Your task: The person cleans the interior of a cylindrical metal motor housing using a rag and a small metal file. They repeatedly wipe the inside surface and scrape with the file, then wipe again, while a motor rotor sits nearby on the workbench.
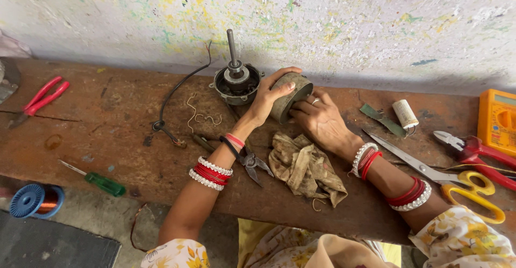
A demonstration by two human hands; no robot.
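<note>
Dull grey metal cylinder, tarnished, matt. Motor housing is dark cast metal with a smooth steel shaft. Rag: stained, crumpled cloth. Table: rough worn wood, rust-brown, scratched. Scissors: shiny steel blades, glossy yellow plastic handles. Screwdriver: translucent green plastic handle. Far wall: chalky, flaking, paint-spattered plaster.

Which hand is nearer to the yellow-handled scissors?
Right. The right hand grips the grey cylinder, with the scissors lying just beside its wrist. The left hand rests on the cylinder's far side, farther away.
</note>
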